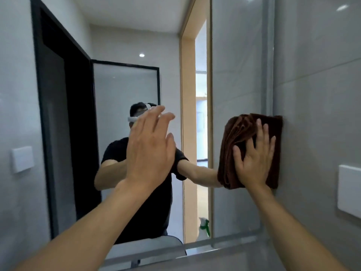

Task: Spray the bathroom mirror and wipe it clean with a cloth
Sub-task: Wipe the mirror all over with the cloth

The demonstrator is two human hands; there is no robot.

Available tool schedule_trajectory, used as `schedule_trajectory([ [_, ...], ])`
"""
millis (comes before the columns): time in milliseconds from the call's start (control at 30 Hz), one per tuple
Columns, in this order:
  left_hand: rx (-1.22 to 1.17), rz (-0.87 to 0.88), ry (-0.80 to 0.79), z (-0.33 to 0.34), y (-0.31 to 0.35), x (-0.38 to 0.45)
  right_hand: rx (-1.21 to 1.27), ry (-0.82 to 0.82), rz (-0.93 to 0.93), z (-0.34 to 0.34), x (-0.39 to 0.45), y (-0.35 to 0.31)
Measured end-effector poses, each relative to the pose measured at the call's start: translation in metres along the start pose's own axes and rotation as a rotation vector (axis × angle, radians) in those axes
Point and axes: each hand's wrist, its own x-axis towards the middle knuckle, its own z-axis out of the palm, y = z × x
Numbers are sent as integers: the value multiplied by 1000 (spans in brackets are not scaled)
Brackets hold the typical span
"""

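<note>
The bathroom mirror [121,85] fills most of the view and reflects a person in a black shirt. A folded brown cloth [240,133] lies flat against the mirror's right edge. My right hand [254,159] presses on it with fingers spread and straight. My left hand [150,149] is raised in front of the glass at centre, fingers straight, holding nothing; I cannot tell whether it touches the mirror. A white spray bottle with a green trigger [204,228] shows only as a reflection low in the mirror.
A grey tiled wall [316,85] runs along the right of the mirror and carries a white switch plate [349,191]. A grey ledge [224,257] lies under the mirror's bottom edge. A dark door frame and a lit doorway appear in the reflection.
</note>
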Motion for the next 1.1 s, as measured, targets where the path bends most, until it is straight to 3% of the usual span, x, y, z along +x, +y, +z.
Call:
schedule_trajectory([
  [133, 54, -87, 16, -36, -44, -25, 23, -44, 45, 4, -40, -63],
  [300, 71, -217, 107, -94, -117, -61, 69, -63, 7, 12, -78, -198],
  [433, 158, -340, 185, -158, -181, -92, 174, -91, -136, 16, -102, -327],
  [667, 322, -371, 231, -241, -249, -125, 380, -104, -302, 26, -158, -523],
  [867, 241, -395, 269, -243, -266, -151, 477, -160, -289, 29, -228, -599],
  [1100, 119, -411, 330, -227, -266, -182, 513, -190, -264, 37, -286, -604],
])
